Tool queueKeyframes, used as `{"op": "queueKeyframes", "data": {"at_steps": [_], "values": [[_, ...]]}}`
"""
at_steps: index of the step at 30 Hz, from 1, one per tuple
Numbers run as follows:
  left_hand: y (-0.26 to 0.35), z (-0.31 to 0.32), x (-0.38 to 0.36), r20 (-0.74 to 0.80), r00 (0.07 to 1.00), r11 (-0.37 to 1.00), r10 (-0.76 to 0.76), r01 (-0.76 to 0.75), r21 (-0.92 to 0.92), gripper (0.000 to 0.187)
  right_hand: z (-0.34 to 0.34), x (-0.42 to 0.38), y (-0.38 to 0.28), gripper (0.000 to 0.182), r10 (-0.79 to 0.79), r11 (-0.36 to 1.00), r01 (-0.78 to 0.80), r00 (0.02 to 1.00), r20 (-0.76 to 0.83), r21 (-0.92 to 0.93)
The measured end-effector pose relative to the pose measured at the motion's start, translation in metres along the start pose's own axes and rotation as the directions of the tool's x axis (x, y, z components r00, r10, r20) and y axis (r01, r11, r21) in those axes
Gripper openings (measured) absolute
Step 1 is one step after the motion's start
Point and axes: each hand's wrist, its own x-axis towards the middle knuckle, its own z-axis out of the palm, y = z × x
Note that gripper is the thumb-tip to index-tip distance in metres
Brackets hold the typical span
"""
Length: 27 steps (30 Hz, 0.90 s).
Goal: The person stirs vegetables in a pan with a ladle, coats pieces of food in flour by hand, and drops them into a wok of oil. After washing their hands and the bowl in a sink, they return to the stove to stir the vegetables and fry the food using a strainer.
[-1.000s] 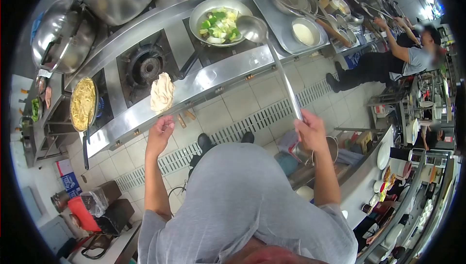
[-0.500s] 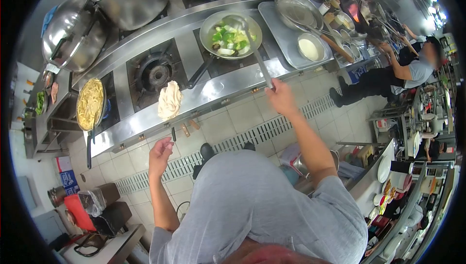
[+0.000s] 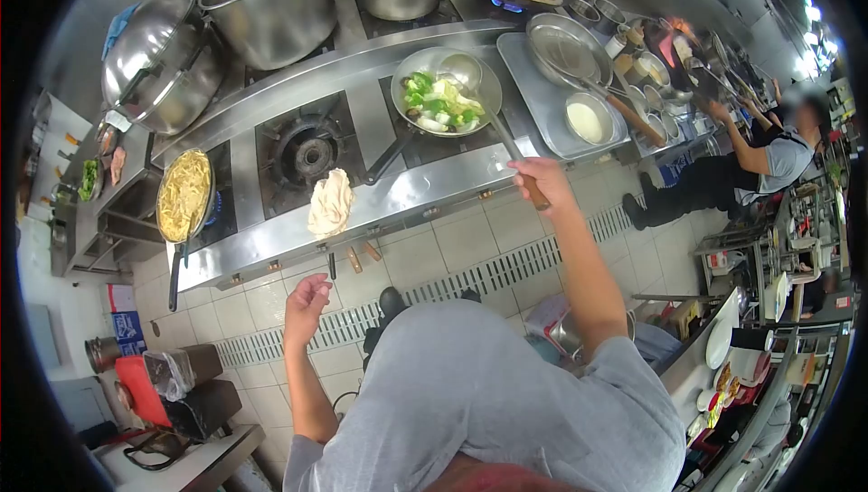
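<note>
In the head view my right hand (image 3: 547, 186) is closed around the handle of a long metal ladle (image 3: 508, 134). Its bowl rests in a frying pan (image 3: 493, 105), against chopped green and white vegetables (image 3: 441, 101). The pan's black handle points toward me, down and left. My left hand (image 3: 307, 304) hangs below the stove's front edge, its fingers loosely curled and no object visible in them. Nearest to it, a crumpled cream-coloured cloth (image 3: 331, 203) lies on the stove edge, left of the pan handle.
An oval pan of noodles (image 3: 184, 192) sits over a blue flame at left. Large pots (image 3: 271, 22) stand behind the burners (image 3: 313, 154). On the right, a tray (image 3: 533, 85) holds a strainer (image 3: 568, 47) and a bowl of white liquid (image 3: 588, 119). A person (image 3: 787, 144) stands farther right.
The ladle's bowl has moved toward the pan's upper right part, and my right hand is lower along the view. The vegetables have shifted. My left hand has dropped slightly and moved right.
</note>
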Motion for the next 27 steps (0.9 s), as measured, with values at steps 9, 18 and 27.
{"op": "queueKeyframes", "data": {"at_steps": [9, 18, 27], "values": [[0.004, 0.0, 0.004, -0.006, 1.0, 1.0, 0.017, -0.017, 0.026, 0.035, 0.016, -0.041, -0.035, 0.017, -0.193, 0.785, 0.145, 0.981, -0.017, -0.602], [-0.001, 0.0, 0.0, -0.016, 1.0, 1.0, -0.022, 0.022, -0.002, 0.033, 0.015, -0.027, 0.009, 0.023, -0.433, 0.216, 0.185, 0.898, 0.076, -0.959], [-0.019, 0.006, -0.001, -0.006, 0.998, 0.998, -0.062, 0.062, -0.009, 0.03, 0.043, 0.002, 0.035, 0.028, -0.412, 0.062, 0.015, 0.911, -0.011, -0.998]]}}
